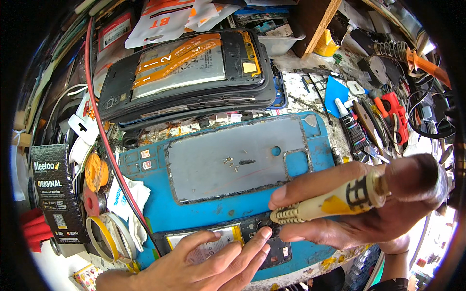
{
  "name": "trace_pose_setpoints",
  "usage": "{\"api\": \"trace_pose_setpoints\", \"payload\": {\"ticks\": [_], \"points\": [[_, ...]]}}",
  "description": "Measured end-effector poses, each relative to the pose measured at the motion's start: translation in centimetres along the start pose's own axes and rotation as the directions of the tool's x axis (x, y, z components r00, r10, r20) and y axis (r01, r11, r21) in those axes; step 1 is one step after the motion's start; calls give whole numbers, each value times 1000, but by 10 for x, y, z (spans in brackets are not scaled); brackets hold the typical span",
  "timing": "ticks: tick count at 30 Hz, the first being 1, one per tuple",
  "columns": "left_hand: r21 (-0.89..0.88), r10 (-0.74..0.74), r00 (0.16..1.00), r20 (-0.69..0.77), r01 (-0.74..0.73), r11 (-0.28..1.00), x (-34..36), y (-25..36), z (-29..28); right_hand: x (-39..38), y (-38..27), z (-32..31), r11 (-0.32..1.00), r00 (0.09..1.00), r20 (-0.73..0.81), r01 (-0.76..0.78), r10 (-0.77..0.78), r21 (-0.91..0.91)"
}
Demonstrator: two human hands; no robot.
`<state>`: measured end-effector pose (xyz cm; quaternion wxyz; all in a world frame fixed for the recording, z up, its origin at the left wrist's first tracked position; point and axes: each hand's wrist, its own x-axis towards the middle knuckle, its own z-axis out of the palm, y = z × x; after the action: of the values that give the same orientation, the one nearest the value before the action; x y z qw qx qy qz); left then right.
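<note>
An opened phone (286, 252) lies face down on the blue mat (160, 189), its silver battery (206, 248) and black inner frame exposed. My left hand (213, 262) rests across it with fingers outstretched, one fingertip beside the upper part of the frame. A cream-handled screwdriver (320, 203), ribbed near its front and wrapped with yellow and black tape, is in my right hand (369, 218). Its front end meets the phone near my left fingertips; the tip is hidden. Behind the phone lies a grey back panel (213, 167) with several tiny screws (230, 162) on it.
Stacked phone bodies (179, 68) stand at the back. A red cable (99, 121) runs down the left side, near tape rolls (104, 237) and a black package (58, 194). Red cutters (395, 116) and a soldering iron (427, 68) are at the right.
</note>
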<state>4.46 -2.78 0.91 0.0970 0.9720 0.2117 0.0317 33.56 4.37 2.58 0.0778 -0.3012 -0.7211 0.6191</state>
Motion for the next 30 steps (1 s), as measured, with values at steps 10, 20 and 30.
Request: {"api": "trace_pose_setpoints", "payload": {"ticks": [10, 20, 30], "points": [[501, 323, 495, 807, -282, -819, -6, -19, 22, 49, -14, 38, 770, 621, -481, 362, -619, -525], [80, 101, 993, 58, -106, 991, -3, 6, 0, 35, -19, 34, 622, 626, -321, 346, -711, -703], [-92, 23, 1000, -18, -24, 995, -5, 0, 3, 43, -9, 45, 597, 515, -364, 412, -776, -689]]}}
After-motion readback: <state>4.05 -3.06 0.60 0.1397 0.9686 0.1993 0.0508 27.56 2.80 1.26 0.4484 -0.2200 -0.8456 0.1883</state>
